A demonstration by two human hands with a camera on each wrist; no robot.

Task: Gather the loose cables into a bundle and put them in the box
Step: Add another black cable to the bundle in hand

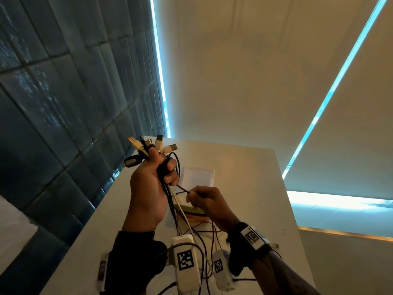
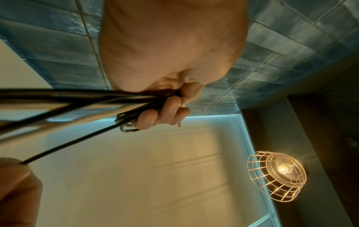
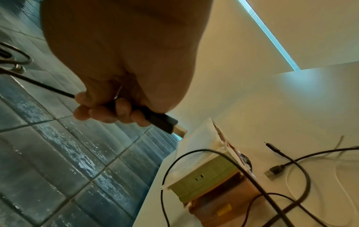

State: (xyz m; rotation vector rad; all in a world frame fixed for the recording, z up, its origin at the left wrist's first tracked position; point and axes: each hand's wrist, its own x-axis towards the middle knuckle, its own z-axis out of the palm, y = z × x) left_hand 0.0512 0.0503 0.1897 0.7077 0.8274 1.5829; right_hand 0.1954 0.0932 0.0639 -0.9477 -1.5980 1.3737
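My left hand (image 1: pixel 157 171) is raised above the table and grips a bundle of black and white cables (image 1: pixel 170 199); their USB plugs (image 1: pixel 155 143) fan out above the fist. In the left wrist view the fingers (image 2: pixel 155 116) curl round the cable bundle (image 2: pixel 97 99). My right hand (image 1: pixel 204 199), just right of the left, holds one black cable (image 1: pixel 182 189) that runs to the bundle. In the right wrist view its fingers (image 3: pixel 108 112) curl round that cable, whose black USB plug (image 3: pixel 165 122) sticks out of the fist. The open box (image 3: pixel 209 176) sits on the table below, with cable tails draped over it.
The white table (image 1: pixel 244 188) carries loose cable ends (image 3: pixel 291 165) to the right of the box. A white sheet or lid (image 1: pixel 197 175) lies beyond the hands. A blue tiled wall (image 1: pixel 63 103) runs along the table's left edge. A wire-cage lamp (image 2: pixel 277 176) hangs overhead.
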